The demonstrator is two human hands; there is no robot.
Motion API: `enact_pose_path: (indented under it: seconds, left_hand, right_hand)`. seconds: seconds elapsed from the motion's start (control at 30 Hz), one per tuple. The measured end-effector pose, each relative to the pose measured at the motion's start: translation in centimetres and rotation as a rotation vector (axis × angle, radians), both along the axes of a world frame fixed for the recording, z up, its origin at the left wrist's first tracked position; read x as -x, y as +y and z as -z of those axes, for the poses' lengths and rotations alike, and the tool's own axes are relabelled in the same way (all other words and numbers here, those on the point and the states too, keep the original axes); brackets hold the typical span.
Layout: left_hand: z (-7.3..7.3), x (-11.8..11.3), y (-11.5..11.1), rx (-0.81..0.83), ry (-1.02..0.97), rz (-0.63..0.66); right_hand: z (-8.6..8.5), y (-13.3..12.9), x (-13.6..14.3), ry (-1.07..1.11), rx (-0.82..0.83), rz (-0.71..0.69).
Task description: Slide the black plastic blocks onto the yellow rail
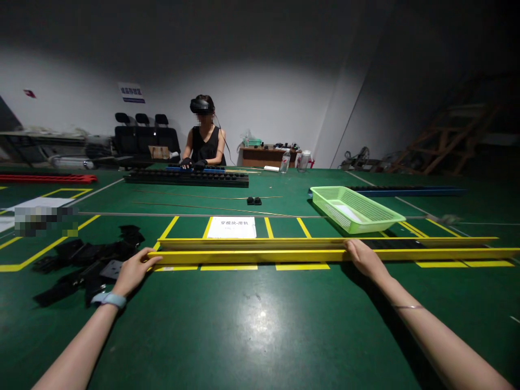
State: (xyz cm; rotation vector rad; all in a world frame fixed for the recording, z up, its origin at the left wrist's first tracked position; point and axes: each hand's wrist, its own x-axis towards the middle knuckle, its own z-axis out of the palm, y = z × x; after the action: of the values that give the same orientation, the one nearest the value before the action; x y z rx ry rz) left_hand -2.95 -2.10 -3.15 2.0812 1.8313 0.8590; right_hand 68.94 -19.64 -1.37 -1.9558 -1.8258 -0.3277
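A long yellow slide rail (260, 256) lies across the green table in front of me, its two raised edges running side by side. At its left end my left hand (135, 271) grips the near edge between thumb and fingers. Further right, my right hand (364, 259) is closed on the rail, with the fingertips partly hidden. A dark strip (396, 244) shows between the edges to the right of that hand. Beside my left hand lies a loose pile of black plastic modules (81, 262).
Beyond the rail are a paper label (232, 227), a light green basket (357, 210) and two small black blocks (254, 201). Thin rods (219, 206) lie farther back. Across the table a person (206, 141) in a headset handles a blue rail (213, 169) behind a black one (187, 178).
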Motion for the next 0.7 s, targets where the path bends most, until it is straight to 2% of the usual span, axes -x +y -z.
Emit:
enact_pose_path:
  seconds: [0.1,0.2,0.33,0.47,0.53,0.63,0.7]
  left_hand:
    - [-0.4,-1.0,-0.1,0.011,-0.002,0.015]
    - [-1.0,-3.9,-0.8,0.007,-0.042,0.097]
    - [-1.5,-10.5,-2.5,-0.008,-0.104,0.278]
    - [-1.3,-17.6,-4.5,-0.033,-0.180,0.428]
    - [-1.0,-20.2,-5.0,-0.060,-0.202,0.480]
    - [-1.0,-21.4,-4.9,-0.071,-0.194,0.558]
    - [-1.5,-19.8,-4.2,-0.106,-0.151,0.591]
  right_hand:
    - [-0.9,0.4,3.0,-0.005,-0.008,-0.087]
    - [-1.9,0.9,6.5,0.006,-0.046,-0.170]
    - [-2.5,1.9,12.8,0.066,-0.065,-0.277]
    - [-2.0,3.3,21.2,0.117,-0.093,-0.339]
    - [-1.6,3.9,25.5,0.124,-0.133,-0.359]
    - [-1.1,4.8,30.9,0.105,-0.132,-0.369]
    - [-0.7,5.3,33.3,0.084,-0.114,-0.370]
